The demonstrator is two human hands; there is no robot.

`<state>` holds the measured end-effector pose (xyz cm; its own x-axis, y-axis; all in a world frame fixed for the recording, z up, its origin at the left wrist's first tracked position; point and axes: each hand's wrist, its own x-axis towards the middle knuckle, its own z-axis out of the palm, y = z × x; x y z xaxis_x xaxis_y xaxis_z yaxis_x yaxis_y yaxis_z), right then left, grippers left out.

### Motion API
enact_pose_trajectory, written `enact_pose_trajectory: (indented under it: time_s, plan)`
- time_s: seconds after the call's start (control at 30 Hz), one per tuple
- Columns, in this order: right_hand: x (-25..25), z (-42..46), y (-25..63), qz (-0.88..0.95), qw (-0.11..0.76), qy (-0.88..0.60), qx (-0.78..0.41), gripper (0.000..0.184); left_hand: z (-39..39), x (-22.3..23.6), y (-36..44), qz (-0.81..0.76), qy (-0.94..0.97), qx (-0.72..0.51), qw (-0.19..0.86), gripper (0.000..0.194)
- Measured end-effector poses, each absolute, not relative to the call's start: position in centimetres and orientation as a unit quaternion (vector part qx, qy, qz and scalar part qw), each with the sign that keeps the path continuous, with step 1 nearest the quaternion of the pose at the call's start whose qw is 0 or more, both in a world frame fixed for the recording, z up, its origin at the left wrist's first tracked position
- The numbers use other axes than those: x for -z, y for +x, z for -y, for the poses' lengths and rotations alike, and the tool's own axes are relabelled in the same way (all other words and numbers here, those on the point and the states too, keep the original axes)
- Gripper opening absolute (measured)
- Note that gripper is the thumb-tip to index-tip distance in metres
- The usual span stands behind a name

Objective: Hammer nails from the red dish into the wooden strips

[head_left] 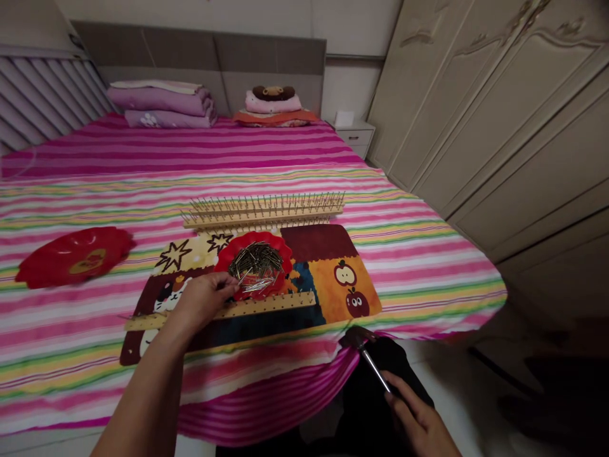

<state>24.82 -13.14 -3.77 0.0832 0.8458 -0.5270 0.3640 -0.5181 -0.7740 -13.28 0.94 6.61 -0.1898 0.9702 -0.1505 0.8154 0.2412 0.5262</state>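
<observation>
The left hand is holding its thumb and finger nearly together beside the nails in the red dish; whether it is pinching one, I cannot tell. The right hand is gripping the hammer with curled fingers, while a wooden strip is lying on the mat.

Two bare hands held apart, the left extended, the right low.

The left forearm slants up and inward from the bottom edge, bare to the wrist; the left hand is turned back-up, its thumb and fingertips drawn into a pinch. The right hand is lower and nearer the body, fingers curled in a grip, its forearm out of frame.
</observation>
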Motion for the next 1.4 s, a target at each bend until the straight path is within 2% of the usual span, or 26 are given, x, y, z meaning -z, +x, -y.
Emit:
enact_pose_trajectory:
  time_s: [0.2, 0.37, 0.47, 0.67, 0.97, 1.1, 1.4]
  plan:
    - [4.1, 13.4, 24.7, 0.427, 0.257, -0.696, -0.517, 0.066, -0.7, -6.9, -12.6, -0.752, 0.594, -0.171, 0.23, 0.028]
    - [5.1, 13.3, 25.3, 0.44, 0.228, -0.689, -0.529, 0.073, 0.0, -7.9, -11.8, -0.75, 0.586, -0.215, 0.218, 0.036]
    - [5.5, 13.2, 25.6, 0.446, 0.227, -0.687, -0.527, 0.075, 0.7, -8.3, -10.7, -0.723, 0.57, -0.28, 0.273, 0.036]
    - [4.1, 13.1, 25.0, 0.444, 0.238, -0.693, -0.515, 0.06, 1.9, -5.7, -5.7, -0.668, 0.499, -0.404, 0.376, 0.025]
    - [2.9, 12.9, 24.6, 0.459, 0.24, -0.695, -0.498, 0.051, 3.0, -0.4, -2.0, -0.701, 0.452, -0.466, 0.295, 0.021]
    - [2.8, 12.9, 24.5, 0.463, 0.234, -0.695, -0.498, 0.054, 2.8, 0.2, -2.0, -0.712, 0.466, -0.457, 0.259, 0.023]
    - [3.1, 13.1, 24.6, 0.468, 0.237, -0.692, -0.496, 0.053, 2.7, 0.6, -1.7, -0.7, 0.455, -0.472, 0.281, 0.021]
